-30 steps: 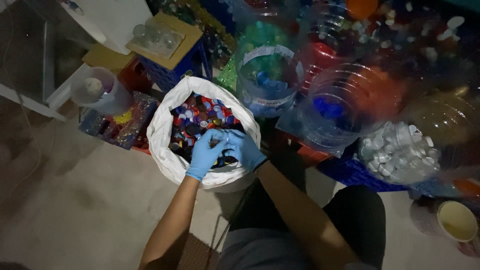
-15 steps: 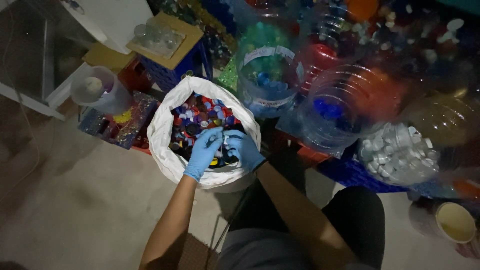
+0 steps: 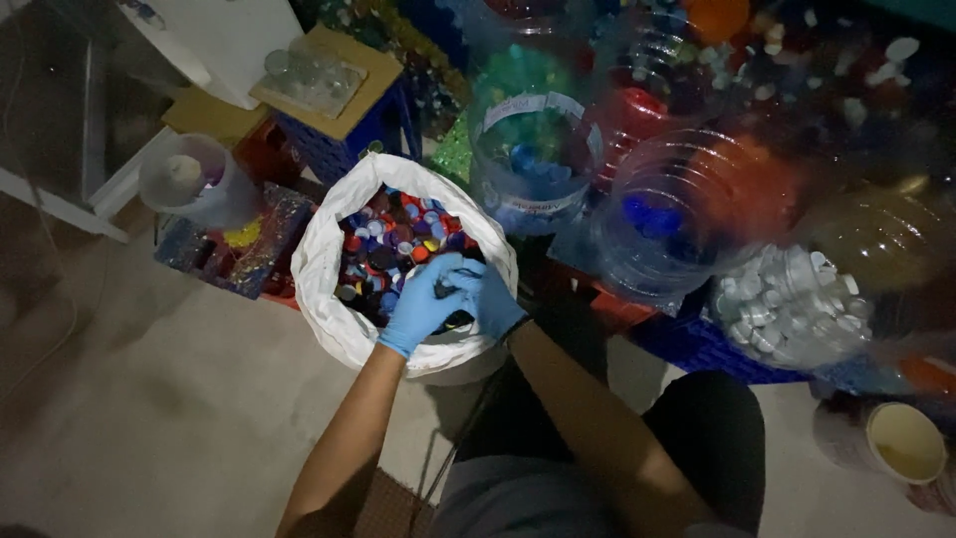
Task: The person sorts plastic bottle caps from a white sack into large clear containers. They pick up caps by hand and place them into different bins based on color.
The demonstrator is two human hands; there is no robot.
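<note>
A bare concrete floor (image 3: 169, 418) is being occupied by a crowded sorting area. Several large clear plastic jars are being shown at the right: one holding blue caps (image 3: 687, 209), one labelled jar (image 3: 533, 149) with blue and green caps, and one filled with white caps (image 3: 792, 304). A white sack (image 3: 334, 289) is being kept open just in front of the person, and mixed bottle caps (image 3: 393, 244) in red, blue, purple and black are being held inside it. A translucent lidded tub (image 3: 194, 179) is being seen to the left of the sack, and a small cream cup (image 3: 904, 441) at the lower right.

Both hands are being worn in blue gloves inside the sack mouth. The left hand (image 3: 423, 304) is being held loosely curled, fingers (image 3: 443, 269) bent over the caps and touching them. The right hand (image 3: 490, 296) is being pressed against the left, fingers partly closed; whether a cap is being gripped by either hand cannot be told.
</note>
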